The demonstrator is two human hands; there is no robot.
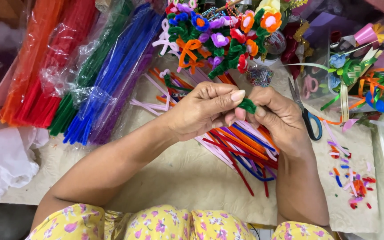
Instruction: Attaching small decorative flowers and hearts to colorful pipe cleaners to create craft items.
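Green pipe cleaner (247, 105) pinched between left hand (201, 111) and right hand (275, 116).

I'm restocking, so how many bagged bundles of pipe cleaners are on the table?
4, side by side at upper left: orange, red, green, blue. A purple one may hide beneath the blue.

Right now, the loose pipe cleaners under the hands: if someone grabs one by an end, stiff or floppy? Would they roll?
The loose pipe cleaners lie mostly straight, so one would probably hold its line when lifted by an end, sagging little. The green piece curled between the fingers of the left hand and right hand suggests they bend easily and keep the bend. Their fuzzy surface likely stops rolling.
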